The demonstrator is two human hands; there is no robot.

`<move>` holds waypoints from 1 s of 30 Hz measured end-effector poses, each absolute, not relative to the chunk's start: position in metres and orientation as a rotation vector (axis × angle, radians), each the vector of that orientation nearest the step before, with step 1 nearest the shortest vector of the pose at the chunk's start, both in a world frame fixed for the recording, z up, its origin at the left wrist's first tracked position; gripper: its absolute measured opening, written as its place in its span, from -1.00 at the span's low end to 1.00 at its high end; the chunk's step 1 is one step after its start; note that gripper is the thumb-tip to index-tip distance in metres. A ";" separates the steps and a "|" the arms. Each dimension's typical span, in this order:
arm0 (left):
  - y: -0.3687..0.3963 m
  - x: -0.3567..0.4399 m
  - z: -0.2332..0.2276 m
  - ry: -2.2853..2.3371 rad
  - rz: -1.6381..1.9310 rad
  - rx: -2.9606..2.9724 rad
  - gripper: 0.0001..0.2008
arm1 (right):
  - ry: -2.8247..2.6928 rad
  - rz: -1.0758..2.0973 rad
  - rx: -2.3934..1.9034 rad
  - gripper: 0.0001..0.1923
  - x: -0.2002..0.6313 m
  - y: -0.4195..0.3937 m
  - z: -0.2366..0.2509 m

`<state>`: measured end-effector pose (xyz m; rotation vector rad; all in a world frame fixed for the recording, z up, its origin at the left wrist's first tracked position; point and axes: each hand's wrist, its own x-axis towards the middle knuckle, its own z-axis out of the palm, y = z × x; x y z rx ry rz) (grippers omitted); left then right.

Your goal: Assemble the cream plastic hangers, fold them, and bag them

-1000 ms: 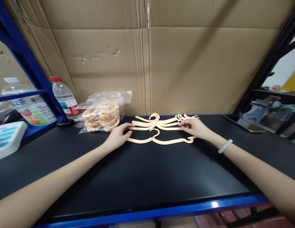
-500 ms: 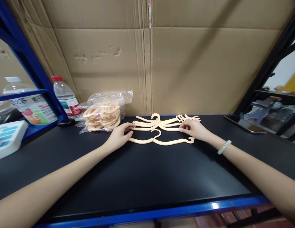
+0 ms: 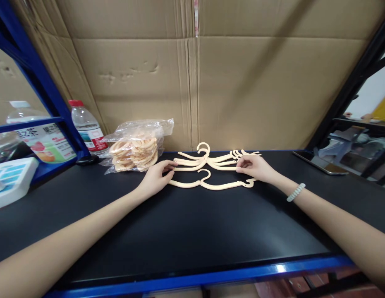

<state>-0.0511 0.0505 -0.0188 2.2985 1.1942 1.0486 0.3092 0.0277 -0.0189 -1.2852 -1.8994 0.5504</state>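
Several cream clothes hangers lie in a row on the black table. My left hand [image 3: 156,179] pinches the left end of a clothes hanger [image 3: 221,167], and my right hand [image 3: 257,167] pinches its right end. That hanger rests against the others behind it, and their hooks overlap near the middle. In front of it, a separate clothes hanger [image 3: 221,187] lies flat with its hook pointing away from me. My left fingers cover the tip of this front hanger. Beyond my right hand, small curved hanger ends [image 3: 238,153] bunch together.
A clear plastic bag [image 3: 135,149] of cream pieces sits at the back left, beside a red-capped bottle [image 3: 88,128]. A white-and-blue box [image 3: 12,182] stands far left. A phone-like flat object [image 3: 319,162] lies at right. Cardboard [image 3: 257,91] walls off the back.
The hook at the middle of the rear hangers now stands a little higher. Both hands keep nearly the same place on the hanger, the right one shifted slightly rightward.
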 end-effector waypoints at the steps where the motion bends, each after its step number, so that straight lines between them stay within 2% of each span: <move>1: 0.051 -0.051 -0.019 1.196 1.052 2.300 -0.70 | -1.861 0.576 -1.281 -0.79 0.309 0.028 -0.019; 16: 0.043 -0.049 -0.015 1.118 1.130 2.291 -0.65 | -1.568 0.626 -1.179 -0.55 0.310 0.021 -0.009; 22: 0.036 -0.045 -0.011 1.095 1.166 2.281 -0.61 | -1.636 0.603 -1.166 -0.58 0.300 0.014 -0.003; 27: 0.028 -0.042 -0.007 1.088 1.058 2.509 -0.71 | -1.688 0.644 -1.136 -0.60 0.294 0.009 0.000; 30: 0.024 -0.041 -0.006 1.061 0.987 2.587 -0.69 | -1.707 0.660 -1.131 -0.63 0.295 0.010 -0.001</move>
